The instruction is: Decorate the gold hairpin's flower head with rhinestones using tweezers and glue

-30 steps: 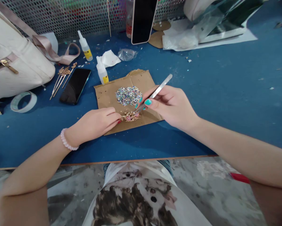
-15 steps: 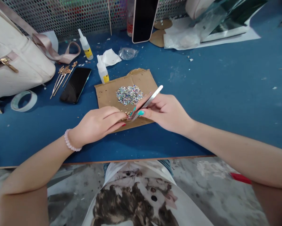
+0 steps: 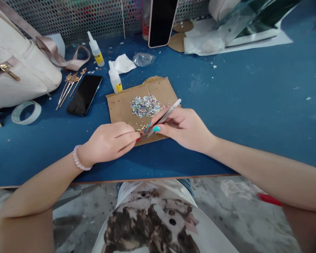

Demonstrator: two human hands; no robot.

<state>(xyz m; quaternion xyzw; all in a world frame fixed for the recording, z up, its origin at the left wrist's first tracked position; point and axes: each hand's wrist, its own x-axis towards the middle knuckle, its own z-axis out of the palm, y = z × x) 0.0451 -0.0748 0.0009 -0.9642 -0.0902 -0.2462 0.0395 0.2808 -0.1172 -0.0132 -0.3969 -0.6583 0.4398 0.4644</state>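
My left hand [image 3: 114, 142] is closed in a pinch at the front of a piece of cardboard [image 3: 121, 107], on a small gold-coloured ornament [image 3: 139, 130] mostly hidden by the fingers. Silver tweezers [image 3: 171, 110] are gripped between the thumb and fingers of my right hand [image 3: 188, 128]. Their tips point down-left to the ornament, close to the left fingertips; whether they hold a stone I cannot tell. Behind both hands lies a heap of glittering rhinestones [image 3: 145, 106] on the cardboard. A few pinkish stones [image 3: 166, 105] are scattered beside it.
Two glue bottles [image 3: 115, 78] [image 3: 96, 51] stand behind the cardboard. To the left are a black phone [image 3: 85, 95], gold hairpins [image 3: 68, 88], a tape roll [image 3: 26, 112] and a white bag [image 3: 20, 59]. Another phone [image 3: 162, 23] leans upright at the back, near plastic packaging [image 3: 226, 38].
My left hand has turned a little and drawn slightly left. The right hand with the tweezers has shifted slightly down, uncovering the pinkish stones by the heap.
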